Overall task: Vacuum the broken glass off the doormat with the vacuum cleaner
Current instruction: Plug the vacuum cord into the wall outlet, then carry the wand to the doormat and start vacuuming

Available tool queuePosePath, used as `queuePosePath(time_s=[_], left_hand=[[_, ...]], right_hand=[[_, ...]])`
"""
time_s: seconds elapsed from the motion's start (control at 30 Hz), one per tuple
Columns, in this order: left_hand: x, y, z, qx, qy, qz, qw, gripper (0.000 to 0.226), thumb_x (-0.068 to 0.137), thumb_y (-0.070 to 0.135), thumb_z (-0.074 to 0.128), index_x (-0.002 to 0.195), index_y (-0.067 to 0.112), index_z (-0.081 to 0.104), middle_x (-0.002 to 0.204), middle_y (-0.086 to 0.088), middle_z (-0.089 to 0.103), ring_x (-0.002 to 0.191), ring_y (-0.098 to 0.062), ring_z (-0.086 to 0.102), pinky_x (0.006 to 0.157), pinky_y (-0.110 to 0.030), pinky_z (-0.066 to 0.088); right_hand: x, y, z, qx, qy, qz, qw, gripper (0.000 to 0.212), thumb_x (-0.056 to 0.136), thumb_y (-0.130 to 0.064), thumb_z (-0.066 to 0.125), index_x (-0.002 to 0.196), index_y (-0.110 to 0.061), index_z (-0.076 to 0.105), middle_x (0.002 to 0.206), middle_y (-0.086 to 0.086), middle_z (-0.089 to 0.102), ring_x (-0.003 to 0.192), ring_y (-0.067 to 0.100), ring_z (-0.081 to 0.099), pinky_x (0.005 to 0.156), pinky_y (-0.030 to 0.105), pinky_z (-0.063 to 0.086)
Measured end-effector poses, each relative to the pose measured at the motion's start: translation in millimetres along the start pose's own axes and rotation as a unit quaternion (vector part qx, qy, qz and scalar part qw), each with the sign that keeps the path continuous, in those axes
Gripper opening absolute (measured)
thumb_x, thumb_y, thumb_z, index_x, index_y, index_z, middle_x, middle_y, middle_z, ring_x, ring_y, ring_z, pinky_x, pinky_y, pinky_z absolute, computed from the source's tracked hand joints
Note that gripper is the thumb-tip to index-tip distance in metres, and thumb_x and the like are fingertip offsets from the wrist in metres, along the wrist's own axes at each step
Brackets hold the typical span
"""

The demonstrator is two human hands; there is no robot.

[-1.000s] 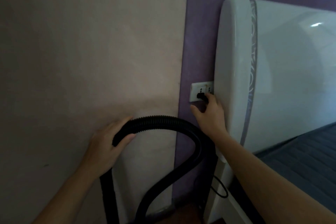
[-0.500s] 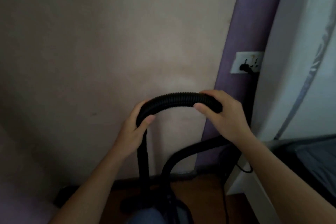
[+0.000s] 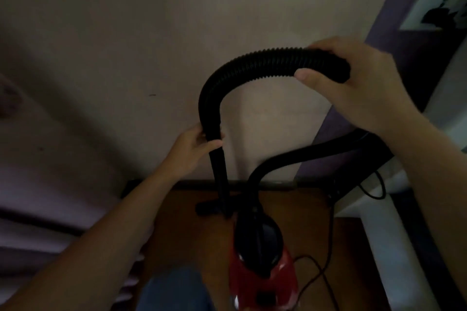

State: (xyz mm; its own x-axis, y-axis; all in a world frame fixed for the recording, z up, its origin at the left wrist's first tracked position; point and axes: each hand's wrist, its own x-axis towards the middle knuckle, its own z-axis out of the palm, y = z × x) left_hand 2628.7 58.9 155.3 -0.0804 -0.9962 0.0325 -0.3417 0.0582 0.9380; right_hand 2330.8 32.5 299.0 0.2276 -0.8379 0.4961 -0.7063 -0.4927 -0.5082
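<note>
A red and black vacuum cleaner point(image 3: 262, 267) stands on the wooden floor below me. Its black ribbed hose point(image 3: 252, 63) arches up in front of the beige wall. My right hand point(image 3: 353, 86) grips the top of the arch on the right. My left hand point(image 3: 194, 149) grips the hose lower on the left, where it joins the straight black wand point(image 3: 221, 179). The wand runs down to a black floor nozzle point(image 3: 209, 208) by the skirting board. No doormat or glass is in view.
A white wall socket point(image 3: 434, 5) with a black plug sits on the purple wall strip at upper right. A thin black power cord point(image 3: 328, 247) trails over the floor. A white bed frame point(image 3: 384, 235) stands at right, striped fabric point(image 3: 30, 209) at left.
My right hand left the plug at the socket and took the hose. My left hand slid down the hose to the wand joint. My view tilted down to the vacuum cleaner.
</note>
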Motion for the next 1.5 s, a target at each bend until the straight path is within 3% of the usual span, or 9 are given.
queuePosePath(time_s=[0.23,0.37,0.6,0.8,0.93,1.13,1.23,1.37,1.5], left_hand=[[-12,47,-30,-0.05,0.015,-0.103,0.993,0.034,0.093,0.004,0.068,0.118,0.026,0.062,0.112,0.009,0.07,0.112,-0.014,0.066,0.104,-0.03,0.049],[-40,82,-51,-0.036,0.042,-0.144,0.988,0.036,0.087,0.008,0.076,0.121,0.006,0.066,0.117,-0.005,0.071,0.11,-0.018,0.068,0.098,-0.032,0.054],[-84,121,-80,-0.086,0.128,-0.17,0.973,0.031,0.079,-0.005,0.08,0.099,0.017,0.07,0.094,0.012,0.073,0.088,0.004,0.07,0.083,-0.016,0.055],[-119,135,-65,-0.135,0.1,-0.179,0.969,0.042,0.08,-0.005,0.079,0.102,0.028,0.068,0.099,0.011,0.074,0.095,0.002,0.069,0.094,-0.029,0.053],[-150,144,-42,-0.131,0.109,-0.2,0.965,0.041,0.075,0.015,0.081,0.101,0.043,0.066,0.111,-0.018,0.069,0.108,-0.02,0.067,0.099,-0.041,0.051],[-199,147,-10,-0.144,0.157,-0.225,0.951,0.044,0.083,0.005,0.079,0.098,0.045,0.069,0.103,-0.006,0.069,0.097,-0.006,0.064,0.086,-0.027,0.049],[-231,146,15,-0.123,0.189,-0.243,0.944,0.043,0.081,0.017,0.08,0.096,0.056,0.068,0.098,0.001,0.068,0.096,-0.013,0.064,0.086,-0.036,0.05],[-270,143,42,-0.074,0.239,-0.253,0.934,0.035,0.081,0.011,0.082,0.092,0.038,0.063,0.081,0.017,0.054,0.076,0.01,0.053,0.073,-0.015,0.04],[-327,143,57,-0.035,0.27,-0.276,0.922,0.031,0.081,0.012,0.083,0.108,0.011,0.068,0.089,0.011,0.057,0.077,0.006,0.051,0.07,-0.01,0.037]], right_hand=[[43,-50,-17,-0.002,-0.157,0.025,0.987,0.048,0.092,-0.051,0.065,0.133,-0.026,0.061,0.12,-0.001,0.066,0.11,0.015,0.06,0.088,0.024,0.042],[65,-95,-25,-0.015,-0.248,0.009,0.969,0.052,0.088,-0.062,0.063,0.13,-0.032,0.061,0.106,-0.003,0.066,0.097,0.017,0.064,0.084,0.034,0.052],[90,-156,-26,-0.039,-0.352,-0.045,0.934,0.056,0.079,-0.069,0.059,0.125,-0.038,0.06,0.101,-0.012,0.066,0.09,0.012,0.063,0.079,0.039,0.056],[84,-188,-31,-0.035,-0.503,-0.068,0.861,0.057,0.083,-0.059,0.071,0.133,-0.041,0.053,0.121,-0.011,0.067,0.106,0.014,0.064,0.088,0.034,0.053],[70,-208,-28,-0.131,-0.581,-0.126,0.793,0.054,0.085,-0.053,0.073,0.129,-0.031,0.051,0.111,-0.001,0.067,0.095,0.022,0.065,0.083,0.043,0.057],[23,-240,-5,-0.197,-0.568,-0.301,0.74,0.041,0.091,-0.036,0.071,0.123,-0.019,0.053,0.114,0.005,0.062,0.099,0.028,0.065,0.071,0.037,0.047],[-9,-236,-7,-0.175,-0.562,-0.332,0.737,0.037,0.091,-0.037,0.071,0.12,-0.02,0.056,0.113,0.004,0.064,0.097,0.029,0.066,0.069,0.036,0.044],[-37,-230,-7,-0.118,-0.591,-0.335,0.724,0.041,0.092,-0.04,0.069,0.127,-0.024,0.058,0.115,0.003,0.067,0.098,0.027,0.067,0.077,0.041,0.056],[-77,-240,-9,-0.078,-0.632,-0.314,0.705,0.046,0.09,-0.042,0.071,0.132,-0.03,0.059,0.119,0.0,0.07,0.102,0.024,0.068,0.076,0.033,0.052]])
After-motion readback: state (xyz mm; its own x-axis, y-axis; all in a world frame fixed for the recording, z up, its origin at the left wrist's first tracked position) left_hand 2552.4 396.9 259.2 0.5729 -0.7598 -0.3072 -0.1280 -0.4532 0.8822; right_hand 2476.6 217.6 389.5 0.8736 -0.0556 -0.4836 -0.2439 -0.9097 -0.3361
